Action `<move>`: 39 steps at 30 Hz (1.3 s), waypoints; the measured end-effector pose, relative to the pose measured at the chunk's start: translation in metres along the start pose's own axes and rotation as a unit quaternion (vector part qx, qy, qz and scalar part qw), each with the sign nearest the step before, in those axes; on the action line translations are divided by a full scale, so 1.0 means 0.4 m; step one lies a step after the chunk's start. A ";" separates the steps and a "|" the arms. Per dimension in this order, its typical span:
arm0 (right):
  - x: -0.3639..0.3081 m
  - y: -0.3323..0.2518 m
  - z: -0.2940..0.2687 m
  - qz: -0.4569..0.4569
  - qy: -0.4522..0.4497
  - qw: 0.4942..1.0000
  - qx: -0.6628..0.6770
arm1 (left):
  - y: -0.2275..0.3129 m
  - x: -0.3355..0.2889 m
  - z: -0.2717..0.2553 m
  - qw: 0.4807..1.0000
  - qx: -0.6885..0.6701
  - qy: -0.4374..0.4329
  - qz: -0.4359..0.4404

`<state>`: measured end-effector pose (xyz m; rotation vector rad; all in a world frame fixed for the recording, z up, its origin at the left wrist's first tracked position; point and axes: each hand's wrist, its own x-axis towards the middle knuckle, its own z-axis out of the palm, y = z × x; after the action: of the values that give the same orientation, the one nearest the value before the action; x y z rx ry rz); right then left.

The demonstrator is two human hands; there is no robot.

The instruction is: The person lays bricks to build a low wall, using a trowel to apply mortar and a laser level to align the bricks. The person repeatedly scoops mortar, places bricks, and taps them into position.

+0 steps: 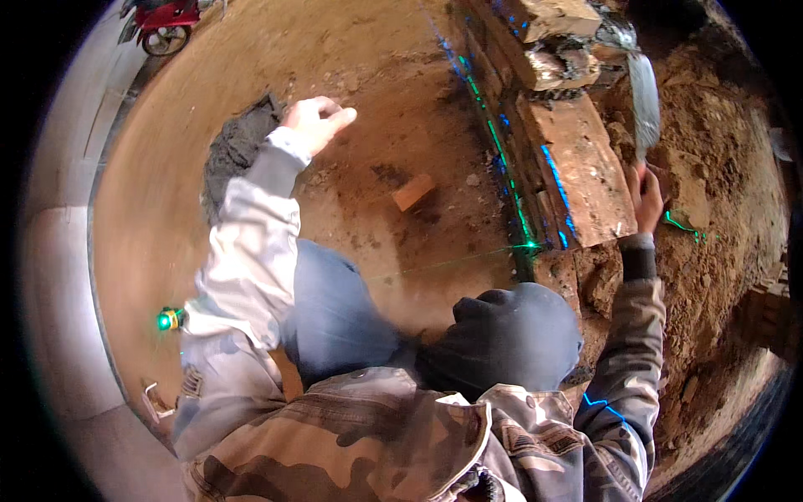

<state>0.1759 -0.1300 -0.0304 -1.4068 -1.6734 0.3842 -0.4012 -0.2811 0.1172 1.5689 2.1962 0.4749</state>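
Note:
My right hand [648, 199] grips the reddish handle of a trowel [644, 105] on the right side of the brick wall [577, 167]. The grey-coated blade points away from me, its tip near wet grey mortar [617, 35] at the wall's far end. Raised over the ground on the left, my left hand [318, 124] has its fingers curled in, and nothing shows in it. Near that hand and wrist, a heap of dark grey mortar [238, 146] lies on the ground, partly hidden by my sleeve.
A loose orange brick [412, 192] rests on the dirt between my left hand and the wall. Green and blue laser lines run along the wall. A small device glows green [170, 319] at the left. Loose soil [711, 167] lies right of the wall; a red wheeled vehicle [167, 25] stands far left.

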 end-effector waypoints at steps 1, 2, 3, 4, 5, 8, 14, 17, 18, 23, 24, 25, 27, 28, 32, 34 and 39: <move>-0.047 -0.026 -0.020 0.034 -0.005 0.999 0.009 | -0.053 0.008 0.023 0.996 0.085 -0.012 0.007; -0.088 -0.019 -0.045 0.044 0.014 0.999 0.004 | -0.070 0.031 0.065 0.990 0.116 -0.079 -0.020; -0.133 -0.007 -0.071 0.054 0.033 0.998 -0.001 | -0.077 0.049 0.119 0.977 0.148 -0.145 -0.044; -0.182 -0.037 -0.099 0.093 0.025 0.995 0.002 | -0.102 0.054 0.189 0.961 0.210 -0.179 -0.021; -0.228 -0.084 -0.126 0.130 0.022 0.991 0.005 | -0.117 0.058 0.257 0.940 0.271 -0.208 0.007; -0.409 -0.068 -0.240 0.242 0.059 0.968 0.019 | -0.047 0.102 0.432 0.895 0.317 -0.306 0.066; -0.727 -0.269 -0.197 0.331 0.044 0.939 -0.087 | -0.201 0.058 0.581 0.824 0.350 -0.360 0.263; -0.843 -0.333 -0.115 0.422 0.111 0.897 0.071 | -0.226 0.045 0.604 0.805 0.399 -0.368 0.241; -0.862 -0.329 -0.124 0.432 0.095 0.894 0.071 | -0.215 0.051 0.612 0.829 0.389 -0.366 0.168; -0.904 -0.424 -0.141 0.464 0.097 0.879 0.051 | -0.321 0.090 0.695 0.844 0.365 -0.325 0.220; -0.922 -0.416 -0.140 0.468 0.094 0.878 0.042 | -0.428 0.123 0.737 0.834 0.353 -0.304 0.296; -0.926 -0.400 -0.146 0.466 0.100 0.879 0.026 | -0.438 0.152 0.755 0.833 0.324 -0.306 0.327; -0.906 -0.394 -0.130 0.462 0.070 0.883 -0.043 | -0.460 0.168 0.740 0.844 0.237 -0.347 0.333; -0.899 -0.432 -0.135 0.430 0.075 0.899 -0.037 | -0.484 0.182 0.707 0.857 0.196 -0.355 0.318; -0.995 -0.486 -0.280 0.380 0.083 0.904 -0.175 | -0.382 -0.043 0.598 0.951 0.121 -0.279 0.061; -0.999 -0.492 -0.292 0.313 0.148 0.925 -0.161 | -0.409 -0.051 0.604 0.957 0.030 -0.279 0.074; -1.049 -0.388 -0.326 0.321 0.119 0.939 -0.034 | -0.351 -0.179 0.427 0.915 -0.280 -0.289 -0.034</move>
<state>0.1627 -0.5959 -0.0251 -1.9555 -1.0083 0.4955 -0.4088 -0.3855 -0.0903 1.1255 1.4832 0.4837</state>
